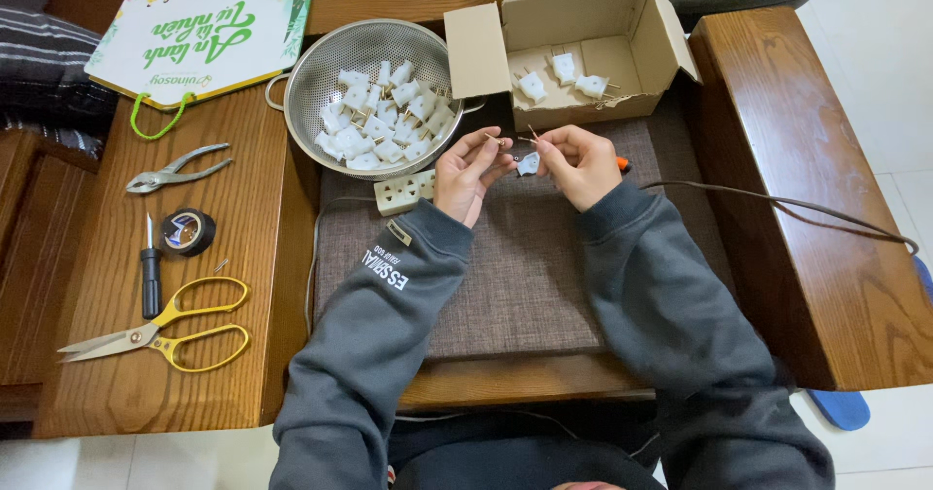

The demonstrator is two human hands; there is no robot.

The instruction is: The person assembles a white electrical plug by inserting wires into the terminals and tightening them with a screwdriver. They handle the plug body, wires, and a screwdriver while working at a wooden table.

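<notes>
Hands (525, 164) hide most of the small white plug (528, 163); brown cable (797, 213) leaves frame right.

Dark grey sweatshirt, white sleeve lettering

Single head view, looking steeply down from above seated person, close over brown mat (525, 276) and wooden table (194, 354).

Wooden table (165, 354) and bench arm (807, 208) over pale tiled floor (884, 52)
</notes>
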